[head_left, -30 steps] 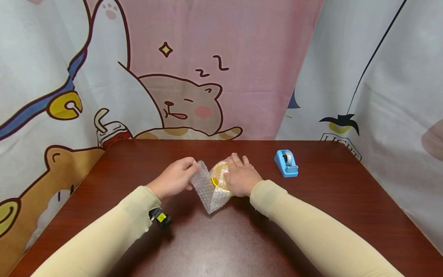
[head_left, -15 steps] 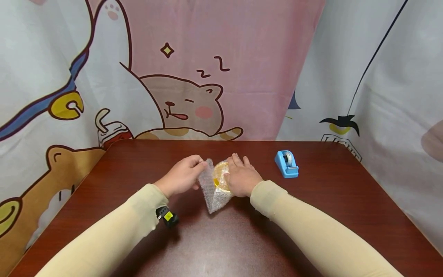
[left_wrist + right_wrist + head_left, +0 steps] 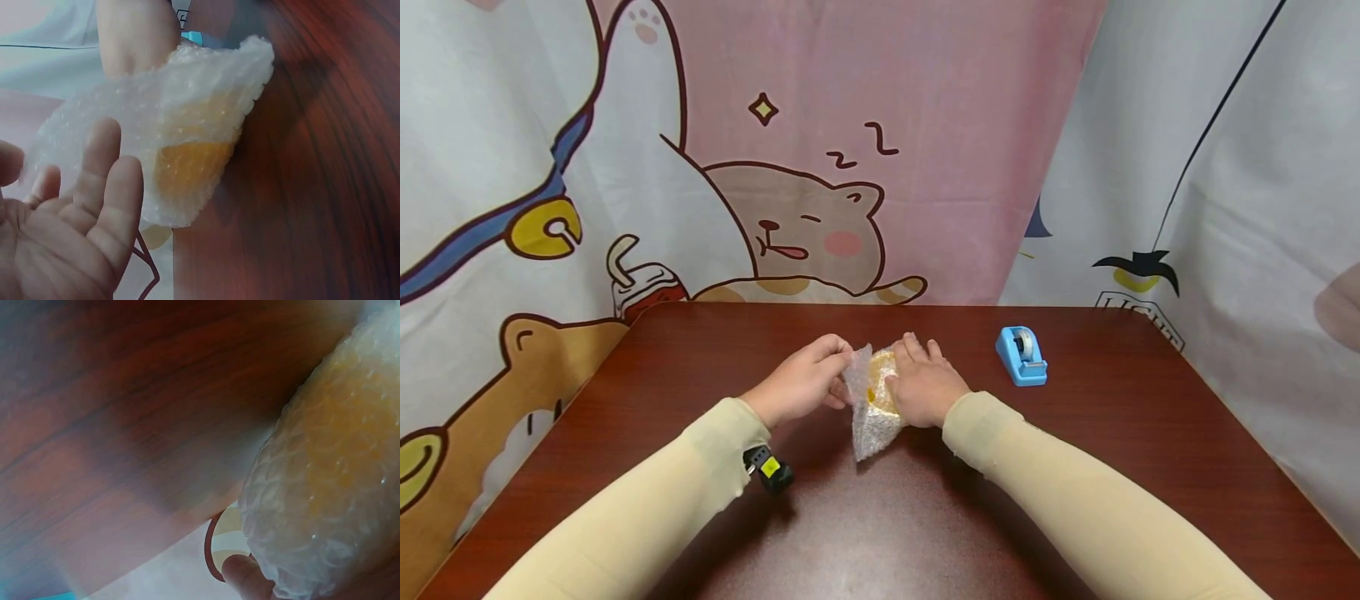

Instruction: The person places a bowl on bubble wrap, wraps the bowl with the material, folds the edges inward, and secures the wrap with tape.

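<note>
A sheet of bubble wrap (image 3: 871, 437) is folded round a round, yellow-edged thing (image 3: 883, 383) on the table; its exact kind is hidden by the wrap. In the head view, my left hand (image 3: 805, 377) pinches the raised left flap of the wrap between thumb and finger, tilted toward the middle. My right hand (image 3: 928, 385) lies on top with straight fingers and presses the wrapped thing down. Up close in the left wrist view, the flap of bubble wrap (image 3: 200, 81) stands before my left hand (image 3: 75, 212), its lower fingers loose. Orange-yellow shows through the wrap in both wrist views.
A blue tape dispenser (image 3: 1022, 356) with a roll of tape stands to the right, beyond my right hand. The dark red-brown table (image 3: 880, 533) reaches back to a cartoon-printed curtain (image 3: 970, 150). A small black device (image 3: 767, 468) hangs at my left wrist.
My left hand has moved right, bringing the bubble wrap flap up and over toward the yellow-edged thing, now partly covered by it. The right hand has stayed in place.
</note>
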`<control>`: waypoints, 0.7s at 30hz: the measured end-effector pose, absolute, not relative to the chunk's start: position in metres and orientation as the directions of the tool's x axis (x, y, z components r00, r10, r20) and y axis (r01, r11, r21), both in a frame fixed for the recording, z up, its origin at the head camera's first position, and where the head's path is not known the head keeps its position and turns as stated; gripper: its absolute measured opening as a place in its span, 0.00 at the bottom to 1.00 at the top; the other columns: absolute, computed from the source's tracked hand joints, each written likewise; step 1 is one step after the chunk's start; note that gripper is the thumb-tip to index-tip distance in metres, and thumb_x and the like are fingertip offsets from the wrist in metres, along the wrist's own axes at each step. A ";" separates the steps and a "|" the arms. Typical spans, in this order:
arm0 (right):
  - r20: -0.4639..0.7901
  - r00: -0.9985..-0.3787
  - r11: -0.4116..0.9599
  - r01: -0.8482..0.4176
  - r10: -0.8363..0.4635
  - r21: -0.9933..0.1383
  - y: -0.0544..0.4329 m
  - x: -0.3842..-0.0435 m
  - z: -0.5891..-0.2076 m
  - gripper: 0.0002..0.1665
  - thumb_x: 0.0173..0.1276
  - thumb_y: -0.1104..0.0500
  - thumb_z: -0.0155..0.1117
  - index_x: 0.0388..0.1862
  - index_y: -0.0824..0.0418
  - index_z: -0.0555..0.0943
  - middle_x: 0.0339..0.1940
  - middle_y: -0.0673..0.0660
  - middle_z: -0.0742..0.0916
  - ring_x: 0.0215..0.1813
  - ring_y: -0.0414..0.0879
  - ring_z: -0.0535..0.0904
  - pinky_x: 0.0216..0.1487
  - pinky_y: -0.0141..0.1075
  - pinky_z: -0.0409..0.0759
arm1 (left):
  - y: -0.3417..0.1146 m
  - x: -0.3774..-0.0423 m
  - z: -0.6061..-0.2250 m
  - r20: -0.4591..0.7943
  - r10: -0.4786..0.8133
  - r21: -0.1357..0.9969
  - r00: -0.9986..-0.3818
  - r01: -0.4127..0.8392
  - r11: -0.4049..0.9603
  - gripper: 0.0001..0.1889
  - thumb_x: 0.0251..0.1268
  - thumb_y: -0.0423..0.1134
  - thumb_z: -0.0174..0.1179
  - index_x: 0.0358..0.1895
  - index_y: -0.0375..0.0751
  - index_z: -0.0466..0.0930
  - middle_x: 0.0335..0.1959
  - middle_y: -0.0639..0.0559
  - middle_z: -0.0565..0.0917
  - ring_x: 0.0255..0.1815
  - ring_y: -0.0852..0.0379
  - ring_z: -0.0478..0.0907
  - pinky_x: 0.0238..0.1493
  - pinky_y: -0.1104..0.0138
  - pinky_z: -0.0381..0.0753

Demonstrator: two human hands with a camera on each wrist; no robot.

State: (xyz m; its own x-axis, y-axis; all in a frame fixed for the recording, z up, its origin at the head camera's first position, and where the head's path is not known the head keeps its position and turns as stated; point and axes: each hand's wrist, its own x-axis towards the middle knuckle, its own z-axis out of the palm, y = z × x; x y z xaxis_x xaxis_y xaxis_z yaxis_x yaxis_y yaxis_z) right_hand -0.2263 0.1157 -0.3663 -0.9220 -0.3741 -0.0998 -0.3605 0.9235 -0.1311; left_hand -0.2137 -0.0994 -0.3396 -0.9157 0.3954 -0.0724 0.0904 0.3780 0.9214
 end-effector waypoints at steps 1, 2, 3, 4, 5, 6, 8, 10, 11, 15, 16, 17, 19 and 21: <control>-0.098 -0.922 0.923 -0.360 -0.374 -0.134 0.116 -0.226 -0.366 0.41 0.86 0.46 0.44 0.85 0.71 0.54 0.88 0.69 0.55 0.90 0.58 0.46 0.88 0.56 0.45 | -0.100 -0.214 -0.340 -0.078 0.407 0.929 -0.910 0.082 0.362 0.13 0.83 0.40 0.42 0.56 0.37 0.73 0.43 0.40 0.82 0.36 0.51 0.88 0.44 0.56 0.90; -0.096 -0.923 0.923 -0.359 -0.373 -0.135 0.116 -0.226 -0.366 0.41 0.86 0.46 0.44 0.85 0.72 0.54 0.88 0.69 0.55 0.90 0.58 0.46 0.88 0.56 0.45 | -0.101 -0.214 -0.341 -0.079 0.426 0.935 -0.901 0.081 0.344 0.15 0.82 0.39 0.41 0.58 0.36 0.73 0.46 0.39 0.83 0.37 0.51 0.88 0.46 0.55 0.90; -0.095 -0.923 0.923 -0.359 -0.373 -0.138 0.116 -0.226 -0.366 0.41 0.86 0.47 0.44 0.85 0.72 0.54 0.87 0.69 0.55 0.90 0.58 0.46 0.88 0.56 0.45 | -0.103 -0.215 -0.343 -0.074 0.448 0.940 -0.891 0.087 0.329 0.16 0.80 0.37 0.40 0.61 0.35 0.72 0.49 0.37 0.84 0.38 0.51 0.89 0.48 0.54 0.90; -0.095 -0.922 0.923 -0.361 -0.375 -0.137 0.116 -0.227 -0.366 0.41 0.86 0.47 0.44 0.85 0.72 0.54 0.87 0.69 0.55 0.90 0.58 0.46 0.88 0.56 0.45 | -0.104 -0.215 -0.344 -0.073 0.470 0.942 -0.880 0.094 0.322 0.18 0.78 0.35 0.40 0.63 0.34 0.71 0.53 0.35 0.84 0.40 0.50 0.89 0.50 0.53 0.90; -0.093 -0.922 0.922 -0.362 -0.376 -0.138 0.116 -0.227 -0.367 0.41 0.86 0.47 0.44 0.84 0.72 0.54 0.87 0.69 0.56 0.90 0.58 0.46 0.88 0.56 0.45 | -0.105 -0.216 -0.345 -0.069 0.491 0.943 -0.869 0.104 0.316 0.19 0.77 0.33 0.39 0.65 0.33 0.70 0.57 0.33 0.83 0.42 0.50 0.89 0.52 0.53 0.89; -0.091 -0.921 0.921 -0.365 -0.378 -0.135 0.116 -0.227 -0.367 0.41 0.86 0.47 0.44 0.84 0.72 0.54 0.87 0.70 0.56 0.90 0.58 0.46 0.88 0.56 0.45 | -0.106 -0.216 -0.346 -0.064 0.513 0.943 -0.856 0.117 0.312 0.21 0.77 0.31 0.40 0.67 0.33 0.69 0.61 0.32 0.82 0.44 0.49 0.89 0.53 0.53 0.89; -0.091 -0.919 0.919 -0.370 -0.383 -0.133 0.116 -0.227 -0.366 0.40 0.86 0.47 0.43 0.84 0.72 0.54 0.87 0.70 0.57 0.90 0.59 0.46 0.88 0.56 0.45 | -0.107 -0.218 -0.350 -0.051 0.542 0.938 -0.839 0.146 0.315 0.22 0.76 0.28 0.42 0.70 0.32 0.67 0.66 0.32 0.80 0.48 0.47 0.88 0.56 0.54 0.88; -0.089 -0.917 0.917 -0.376 -0.388 -0.132 0.116 -0.227 -0.366 0.40 0.86 0.47 0.43 0.84 0.73 0.54 0.87 0.70 0.57 0.90 0.59 0.46 0.88 0.56 0.44 | -0.107 -0.218 -0.352 -0.032 0.545 0.912 -0.838 0.199 0.359 0.22 0.76 0.27 0.46 0.70 0.33 0.68 0.67 0.34 0.81 0.53 0.45 0.87 0.58 0.55 0.86; -0.089 -0.917 0.917 -0.377 -0.390 -0.133 0.116 -0.227 -0.366 0.40 0.86 0.48 0.43 0.84 0.73 0.54 0.87 0.69 0.57 0.90 0.59 0.46 0.88 0.56 0.44 | -0.107 -0.217 -0.353 -0.020 0.540 0.890 -0.842 0.231 0.393 0.21 0.76 0.28 0.49 0.70 0.35 0.69 0.66 0.36 0.82 0.56 0.45 0.86 0.59 0.55 0.86; -0.089 -0.917 0.916 -0.376 -0.389 -0.138 0.116 -0.227 -0.367 0.40 0.87 0.48 0.42 0.84 0.73 0.54 0.87 0.69 0.57 0.90 0.58 0.46 0.88 0.56 0.44 | -0.107 -0.213 -0.357 0.037 0.545 0.720 -0.838 0.400 0.567 0.24 0.76 0.36 0.62 0.71 0.42 0.72 0.68 0.45 0.80 0.69 0.44 0.78 0.68 0.50 0.79; -0.089 -0.917 0.916 -0.376 -0.390 -0.137 0.117 -0.227 -0.367 0.39 0.87 0.48 0.42 0.84 0.73 0.55 0.87 0.68 0.57 0.90 0.58 0.46 0.88 0.56 0.44 | -0.106 -0.213 -0.358 0.044 0.556 0.666 -0.830 0.439 0.602 0.26 0.75 0.38 0.64 0.72 0.43 0.71 0.70 0.47 0.78 0.73 0.44 0.74 0.72 0.49 0.76; -0.086 -0.914 0.914 -0.384 -0.396 -0.128 0.117 -0.227 -0.366 0.39 0.87 0.49 0.42 0.84 0.73 0.56 0.87 0.68 0.58 0.90 0.59 0.46 0.88 0.56 0.45 | -0.106 -0.212 -0.360 0.050 0.574 0.625 -0.817 0.475 0.620 0.28 0.75 0.40 0.65 0.75 0.44 0.70 0.74 0.47 0.75 0.76 0.43 0.70 0.75 0.47 0.72; -0.084 -0.901 0.903 -0.416 -0.425 -0.105 0.118 -0.227 -0.366 0.37 0.84 0.49 0.48 0.80 0.73 0.64 0.86 0.69 0.60 0.89 0.61 0.47 0.87 0.59 0.47 | -0.106 -0.211 -0.364 0.053 0.611 0.548 -0.790 0.534 0.644 0.33 0.75 0.44 0.65 0.79 0.44 0.66 0.81 0.46 0.66 0.83 0.41 0.61 0.80 0.44 0.64; -0.079 -0.884 0.887 -0.455 -0.461 -0.085 0.119 -0.226 -0.365 0.36 0.81 0.48 0.54 0.78 0.69 0.69 0.85 0.70 0.62 0.88 0.64 0.49 0.86 0.62 0.49 | -0.105 -0.210 -0.367 0.042 0.641 0.511 -0.767 0.568 0.646 0.37 0.76 0.47 0.65 0.82 0.44 0.61 0.86 0.46 0.58 0.86 0.38 0.52 0.83 0.42 0.57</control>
State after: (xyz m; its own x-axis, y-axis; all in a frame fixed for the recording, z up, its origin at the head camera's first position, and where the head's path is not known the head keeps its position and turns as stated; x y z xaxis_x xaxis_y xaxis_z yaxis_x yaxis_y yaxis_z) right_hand -0.2263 0.1190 -0.3654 -0.8839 -0.4610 -0.0786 -0.4548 0.8866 -0.0848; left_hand -0.2101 -0.1050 -0.3666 -0.7667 0.6407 0.0419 0.5675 0.6458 0.5108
